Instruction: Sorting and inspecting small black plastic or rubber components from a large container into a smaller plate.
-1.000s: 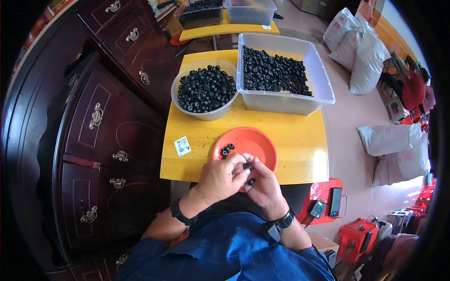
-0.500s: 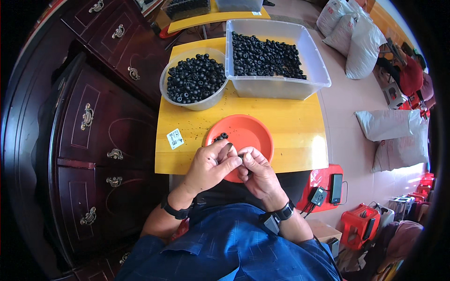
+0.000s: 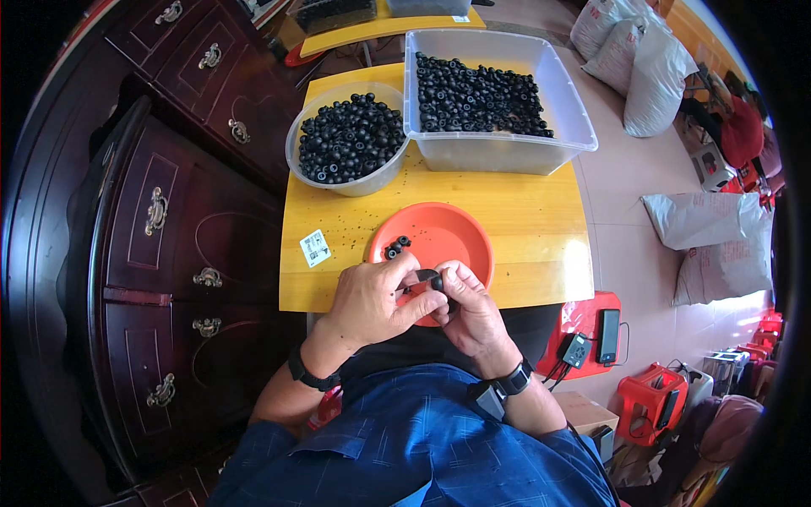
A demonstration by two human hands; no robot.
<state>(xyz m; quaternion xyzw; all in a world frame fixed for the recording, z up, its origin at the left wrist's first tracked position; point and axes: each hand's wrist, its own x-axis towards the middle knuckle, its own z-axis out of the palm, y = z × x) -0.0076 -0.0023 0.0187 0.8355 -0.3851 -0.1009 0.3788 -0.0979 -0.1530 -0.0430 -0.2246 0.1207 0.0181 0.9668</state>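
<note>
My right hand (image 3: pixel 470 314) pinches a small black round part (image 3: pixel 437 284) between thumb and fingers. Close against it, my left hand (image 3: pixel 372 300) is closed with thumb and forefinger toward the part. A small dark flat piece (image 3: pixel 425 275) shows at the left forefinger, touching or nearly touching the round part; its kind is not clear. Both hands are over the near side of an orange-red round dish (image 3: pixel 456 232). Several loose black round parts (image 3: pixel 397 247) lie at the dish's left side, partly behind my left hand.
A round clear tub (image 3: pixel 296 156) and a larger rectangular clear bin (image 3: pixel 507 156), both holding many black parts, stand at the far side of the yellow table (image 3: pixel 541 245). A white label (image 3: pixel 315 248) lies left. Dark cabinets (image 3: pixel 211 228) flank the left; a red stool (image 3: pixel 583 325) stands right.
The black round part now shows more plainly between my fingertips. My left thumb and forefinger have spread slightly, and the dark flat piece has moved right against the part.
</note>
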